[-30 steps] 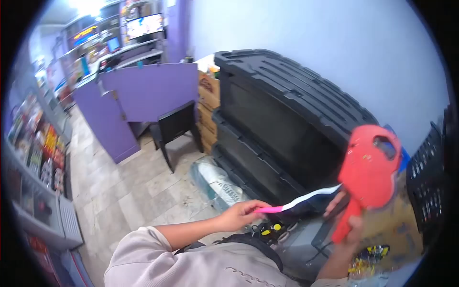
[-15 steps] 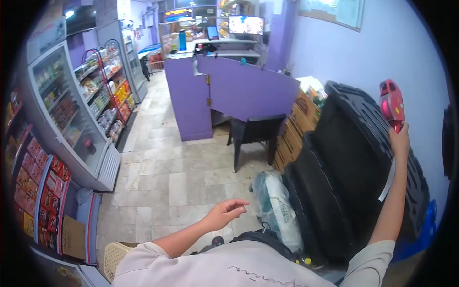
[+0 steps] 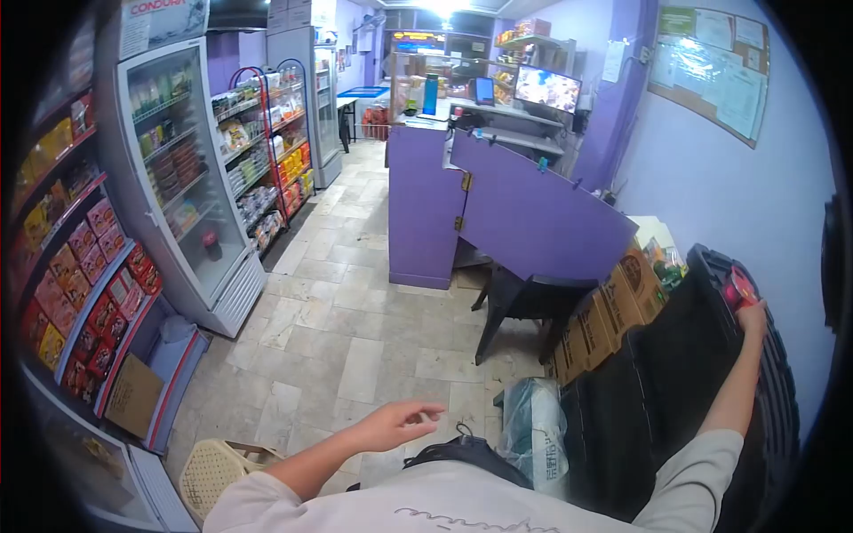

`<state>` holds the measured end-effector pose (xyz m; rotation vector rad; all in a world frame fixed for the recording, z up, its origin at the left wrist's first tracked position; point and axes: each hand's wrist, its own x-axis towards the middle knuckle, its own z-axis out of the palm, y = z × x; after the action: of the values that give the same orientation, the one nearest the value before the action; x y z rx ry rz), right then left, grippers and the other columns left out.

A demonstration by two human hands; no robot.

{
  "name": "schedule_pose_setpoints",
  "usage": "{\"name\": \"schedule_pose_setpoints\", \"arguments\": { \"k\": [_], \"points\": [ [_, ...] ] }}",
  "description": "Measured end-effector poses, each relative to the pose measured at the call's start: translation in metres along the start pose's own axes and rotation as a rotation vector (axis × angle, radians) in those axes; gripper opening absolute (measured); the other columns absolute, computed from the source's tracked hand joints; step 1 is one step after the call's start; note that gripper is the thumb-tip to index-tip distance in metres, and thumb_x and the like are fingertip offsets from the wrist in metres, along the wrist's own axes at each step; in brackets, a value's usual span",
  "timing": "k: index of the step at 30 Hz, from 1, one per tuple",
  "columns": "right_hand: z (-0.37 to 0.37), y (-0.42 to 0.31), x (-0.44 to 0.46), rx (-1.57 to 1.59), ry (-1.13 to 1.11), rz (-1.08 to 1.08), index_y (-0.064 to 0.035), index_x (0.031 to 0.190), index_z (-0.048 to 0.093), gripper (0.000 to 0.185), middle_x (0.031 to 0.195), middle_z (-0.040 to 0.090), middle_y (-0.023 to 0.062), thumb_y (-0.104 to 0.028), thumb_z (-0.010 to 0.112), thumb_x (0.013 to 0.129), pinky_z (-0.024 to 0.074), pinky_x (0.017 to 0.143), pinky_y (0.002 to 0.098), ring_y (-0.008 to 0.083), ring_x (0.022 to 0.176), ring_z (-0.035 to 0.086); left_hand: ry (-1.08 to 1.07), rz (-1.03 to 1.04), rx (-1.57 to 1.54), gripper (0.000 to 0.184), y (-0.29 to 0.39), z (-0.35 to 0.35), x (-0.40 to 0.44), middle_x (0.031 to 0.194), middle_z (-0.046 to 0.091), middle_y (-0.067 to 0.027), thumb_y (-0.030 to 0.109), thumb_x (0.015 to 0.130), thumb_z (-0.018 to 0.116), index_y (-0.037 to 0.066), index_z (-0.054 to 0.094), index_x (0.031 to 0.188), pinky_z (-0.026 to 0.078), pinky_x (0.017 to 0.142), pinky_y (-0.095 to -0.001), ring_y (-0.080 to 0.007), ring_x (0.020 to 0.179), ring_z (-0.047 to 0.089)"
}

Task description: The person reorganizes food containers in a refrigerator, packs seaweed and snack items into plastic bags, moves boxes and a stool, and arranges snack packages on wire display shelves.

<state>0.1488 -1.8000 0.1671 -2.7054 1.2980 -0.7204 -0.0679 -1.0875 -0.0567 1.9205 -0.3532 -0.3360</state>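
Note:
My right hand [image 3: 752, 316] is closed around a red price gun [image 3: 737, 289] with a pink roll on its side. It holds the gun low over the far end of the black ridged plastic bins or lids [image 3: 613, 417] by the wall. Whether the gun touches the black plastic I cannot tell. Over the floor in front of my body, my left hand [image 3: 400, 425] hangs in the air, fingers loosely stretched and nothing visible in them. Below and right of it a clear plastic bag [image 3: 536, 435] with a white printed packet stands against the black plastic.
Ahead stands a purple counter [image 3: 422, 213] with a slanted panel [image 3: 542, 209] and a dark plastic chair [image 3: 524, 311]. Cardboard boxes [image 3: 604, 329] lean beside it. Along the left are a glass-door fridge [image 3: 178, 169], stocked shelves [image 3: 89, 293] and a beige woven stool [image 3: 209, 471].
The view has turned left and risen. My right hand has lowered the price gun from beside the wall toward the black plastic; its hanging white strip is out of sight. My left hand's fingers have straightened.

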Motion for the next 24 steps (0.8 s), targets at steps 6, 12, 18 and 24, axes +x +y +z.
{"name": "schedule_pose_setpoints", "arguments": {
  "k": [6,12,18,24],
  "points": [
    [0.007,-0.017,0.015,0.018,-0.039,-0.042,-0.0008,0.139,0.034,0.083,0.130,0.056,0.0242,-0.024,0.075,0.070,0.0405,0.103,0.0496,0.0404,0.121,0.053,0.246,-0.151,-0.073,0.040,-0.023,0.009,-0.039,0.114,0.064,-0.0032,0.020,0.094,0.061,0.008,0.055,0.131,0.048,0.085,-0.0261,-0.0092,0.092,0.058],
    [-0.013,-0.015,-0.082,0.254,0.866,-0.436,0.0007,0.124,0.052,0.049,0.122,0.058,0.0202,-0.026,0.069,0.087,0.0430,0.099,0.0445,0.0349,0.117,0.054,0.413,-0.157,-0.085,0.040,0.005,0.032,-0.037,0.115,0.064,-0.0032,0.016,0.093,0.062,0.008,0.055,0.131,0.049,0.084,-0.0267,-0.0096,0.091,0.058],
    [0.012,-0.074,-0.305,0.837,-0.170,-1.421,-0.0041,0.100,0.064,0.032,0.099,0.064,0.0143,-0.014,0.073,0.071,0.0481,0.085,0.0398,0.0324,0.097,0.061,0.473,-0.090,-0.042,0.039,0.040,0.071,-0.016,0.114,0.065,-0.0039,0.014,0.092,0.063,0.008,0.056,0.130,0.049,0.085,-0.0273,-0.0103,0.090,0.059],
    [0.069,-0.080,-0.337,0.942,-0.409,-1.768,-0.0052,0.102,0.065,0.031,0.092,0.068,0.0148,-0.021,0.073,0.076,0.0519,0.074,0.0396,0.0332,0.083,0.065,0.595,-0.004,-0.025,0.042,0.068,0.101,-0.023,0.109,0.066,-0.0043,0.010,0.090,0.063,0.008,0.055,0.131,0.048,0.085,-0.0285,-0.0103,0.090,0.059]
  ]
}}
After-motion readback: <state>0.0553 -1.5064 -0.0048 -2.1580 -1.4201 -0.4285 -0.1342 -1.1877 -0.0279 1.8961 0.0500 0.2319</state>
